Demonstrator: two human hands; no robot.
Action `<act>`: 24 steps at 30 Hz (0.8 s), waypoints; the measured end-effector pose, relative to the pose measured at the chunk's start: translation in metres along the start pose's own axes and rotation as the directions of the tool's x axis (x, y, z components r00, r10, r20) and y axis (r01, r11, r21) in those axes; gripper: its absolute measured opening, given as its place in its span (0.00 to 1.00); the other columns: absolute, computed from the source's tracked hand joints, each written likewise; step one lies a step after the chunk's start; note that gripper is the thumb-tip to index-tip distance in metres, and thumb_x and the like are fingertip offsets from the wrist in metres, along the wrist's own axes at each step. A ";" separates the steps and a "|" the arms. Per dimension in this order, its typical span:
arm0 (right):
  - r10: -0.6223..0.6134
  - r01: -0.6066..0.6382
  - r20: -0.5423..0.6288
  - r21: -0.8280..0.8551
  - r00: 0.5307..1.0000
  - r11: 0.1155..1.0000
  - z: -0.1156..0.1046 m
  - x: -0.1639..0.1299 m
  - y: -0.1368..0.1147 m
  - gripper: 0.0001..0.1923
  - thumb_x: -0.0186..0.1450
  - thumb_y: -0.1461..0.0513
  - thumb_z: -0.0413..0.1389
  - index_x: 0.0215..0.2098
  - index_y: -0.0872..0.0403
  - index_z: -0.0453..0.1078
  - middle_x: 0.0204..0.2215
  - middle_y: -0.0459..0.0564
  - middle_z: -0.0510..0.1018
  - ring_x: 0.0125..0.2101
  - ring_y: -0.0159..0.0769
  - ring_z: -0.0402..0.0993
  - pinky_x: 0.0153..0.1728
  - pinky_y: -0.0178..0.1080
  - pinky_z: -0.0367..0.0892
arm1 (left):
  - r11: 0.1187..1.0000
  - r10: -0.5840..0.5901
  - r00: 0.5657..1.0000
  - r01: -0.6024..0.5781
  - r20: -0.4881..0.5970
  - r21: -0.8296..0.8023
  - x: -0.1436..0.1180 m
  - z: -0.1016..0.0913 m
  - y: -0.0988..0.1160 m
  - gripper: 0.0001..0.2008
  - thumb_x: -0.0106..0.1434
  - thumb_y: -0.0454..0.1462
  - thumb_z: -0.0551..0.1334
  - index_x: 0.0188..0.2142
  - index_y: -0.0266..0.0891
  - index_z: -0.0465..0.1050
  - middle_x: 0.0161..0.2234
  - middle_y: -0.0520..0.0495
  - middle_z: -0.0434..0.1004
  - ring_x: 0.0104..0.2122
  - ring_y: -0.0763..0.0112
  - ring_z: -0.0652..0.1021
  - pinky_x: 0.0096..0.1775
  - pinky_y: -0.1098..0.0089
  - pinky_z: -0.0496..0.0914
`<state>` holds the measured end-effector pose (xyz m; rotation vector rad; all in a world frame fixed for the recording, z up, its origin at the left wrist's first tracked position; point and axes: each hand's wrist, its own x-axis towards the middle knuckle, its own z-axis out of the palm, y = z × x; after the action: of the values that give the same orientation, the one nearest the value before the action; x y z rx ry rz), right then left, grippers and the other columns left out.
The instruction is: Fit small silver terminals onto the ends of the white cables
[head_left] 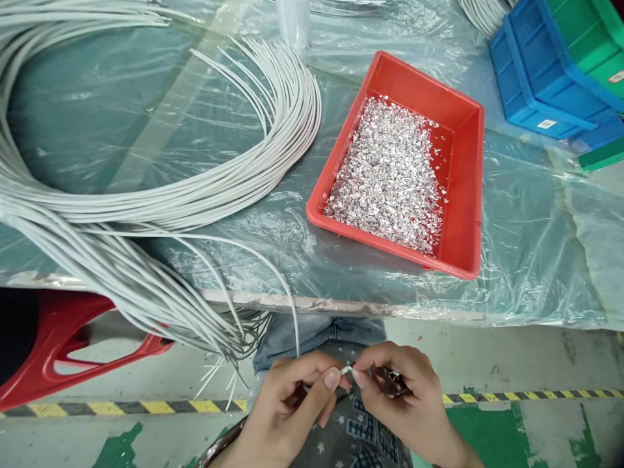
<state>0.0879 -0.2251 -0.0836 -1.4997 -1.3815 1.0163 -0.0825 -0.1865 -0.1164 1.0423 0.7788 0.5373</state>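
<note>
One red tray (465,195), holding uncountable silver scraps (390,175). Left of the tray, white cables (219,188) too many to count. Nearer than the tray, one left hand (287,409), one right hand (412,396), one cable end (346,370).

Plastic-covered table (526,240), pale worn floor (487,357), black-yellow striped line (104,408), red chair (36,357)

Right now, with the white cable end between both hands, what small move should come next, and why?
Probably a gentle outward pull by the right hand: the left hand pinches the white cable end, the right fingertips are at its tip, and the red tray holds silvery scraps, perhaps from such ends.
</note>
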 end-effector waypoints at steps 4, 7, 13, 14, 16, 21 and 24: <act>-0.034 0.032 -0.026 -0.044 0.999 0.998 0.001 0.000 -0.001 0.10 0.62 0.71 0.53 0.35 0.50 0.68 0.22 0.38 0.72 0.16 0.27 0.57 0.18 0.26 0.57 | 0.996 0.021 0.999 -0.019 -0.029 0.085 0.001 0.002 0.002 0.17 0.72 0.43 0.54 0.29 0.38 0.71 0.16 0.55 0.63 0.16 0.77 0.64 0.20 0.76 0.55; -0.050 0.046 -0.034 -0.087 0.998 0.995 0.001 0.001 -0.004 0.10 0.62 0.71 0.53 0.35 0.50 0.68 0.22 0.39 0.73 0.16 0.27 0.59 0.19 0.27 0.59 | 0.987 0.055 0.997 -0.046 -0.060 0.154 0.002 0.004 0.004 0.17 0.71 0.42 0.54 0.27 0.38 0.70 0.16 0.55 0.62 0.17 0.77 0.65 0.21 0.76 0.57; -0.068 0.062 -0.053 -0.108 0.996 0.992 0.001 0.001 -0.005 0.09 0.63 0.71 0.53 0.34 0.50 0.68 0.20 0.38 0.70 0.15 0.26 0.59 0.19 0.26 0.60 | 0.955 0.166 0.978 -0.129 -0.122 0.267 0.002 0.007 0.004 0.14 0.70 0.37 0.55 0.27 0.39 0.70 0.17 0.56 0.63 0.16 0.78 0.67 0.19 0.79 0.59; -0.065 0.060 -0.048 -0.108 0.997 0.992 0.001 0.001 -0.005 0.09 0.64 0.71 0.53 0.35 0.50 0.68 0.20 0.38 0.70 0.15 0.26 0.60 0.19 0.25 0.61 | 0.947 0.184 0.974 -0.140 -0.130 0.289 0.001 0.008 0.003 0.13 0.69 0.35 0.55 0.28 0.39 0.71 0.17 0.56 0.64 0.16 0.78 0.68 0.20 0.80 0.60; -0.071 0.067 -0.035 -0.096 0.997 0.993 0.001 0.000 -0.004 0.08 0.66 0.70 0.53 0.36 0.51 0.68 0.20 0.38 0.71 0.15 0.26 0.63 0.19 0.25 0.62 | 0.929 0.222 0.965 -0.165 -0.141 0.330 0.001 0.009 0.001 0.11 0.68 0.33 0.56 0.29 0.40 0.72 0.18 0.56 0.67 0.17 0.78 0.70 0.21 0.81 0.63; -0.093 0.091 -0.027 -0.075 0.995 0.993 0.000 -0.004 -0.003 0.06 0.69 0.68 0.53 0.38 0.51 0.68 0.20 0.40 0.72 0.13 0.27 0.62 0.17 0.26 0.62 | 0.871 0.366 0.911 -0.264 -0.189 0.414 0.003 0.013 0.000 0.07 0.65 0.29 0.60 0.34 0.43 0.74 0.25 0.57 0.78 0.23 0.77 0.78 0.29 0.83 0.70; -0.104 0.093 -0.068 -0.140 0.992 0.986 0.001 -0.007 -0.001 0.07 0.67 0.69 0.53 0.36 0.50 0.67 0.19 0.40 0.69 0.13 0.27 0.59 0.16 0.27 0.61 | 0.832 0.437 0.877 -0.309 -0.199 0.461 0.004 0.015 0.002 0.07 0.64 0.29 0.62 0.35 0.42 0.74 0.29 0.55 0.81 0.28 0.76 0.81 0.34 0.84 0.72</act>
<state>0.0864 -0.2315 -0.0826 -1.5362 -1.4809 0.8100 -0.0687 -0.1913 -0.1118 1.5581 0.9856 0.9110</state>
